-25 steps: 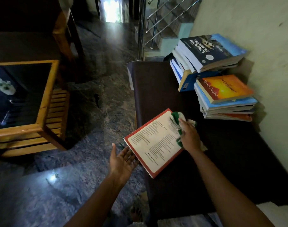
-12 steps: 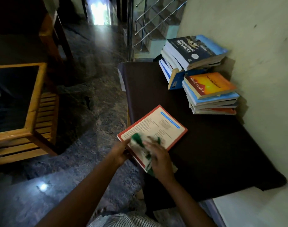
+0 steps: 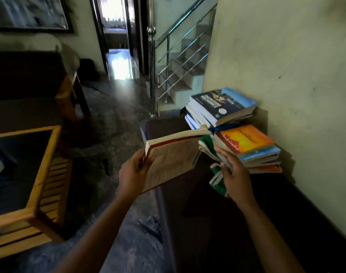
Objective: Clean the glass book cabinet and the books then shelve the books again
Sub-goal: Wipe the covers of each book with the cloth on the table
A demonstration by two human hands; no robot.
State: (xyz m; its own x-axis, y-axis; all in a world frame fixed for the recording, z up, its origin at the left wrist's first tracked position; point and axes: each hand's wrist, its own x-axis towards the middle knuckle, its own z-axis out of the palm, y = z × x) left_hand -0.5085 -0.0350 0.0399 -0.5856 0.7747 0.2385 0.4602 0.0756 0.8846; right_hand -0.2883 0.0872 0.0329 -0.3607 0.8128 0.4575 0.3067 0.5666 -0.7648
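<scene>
Dark table (image 3: 207, 229) against a pale wall, lower right of frame; left hand (image 3: 131, 174) fingers clamp the paperback (image 3: 172, 160) at its near edge, mid-frame, above the table; right hand (image 3: 235, 174) fingers curl round a green-and-white cloth (image 3: 217, 181); the book looks light and floppy, so best gripped near the spine; red-bordered, text-covered cover.

A dark brown surface (image 3: 207, 223) stretches ahead of me, its right side against a pale yellowish wall (image 3: 286, 75). Two stacks of books lie on it at the far end, close to the wall. The farther stack (image 3: 221, 107) is untidy, topped by a thick dark blue book with a light blue corner. The nearer stack (image 3: 258, 154) sits just beside it, an orange paperback on top. Left of the surface is a dark, mottled stone floor (image 3: 113, 138).
</scene>
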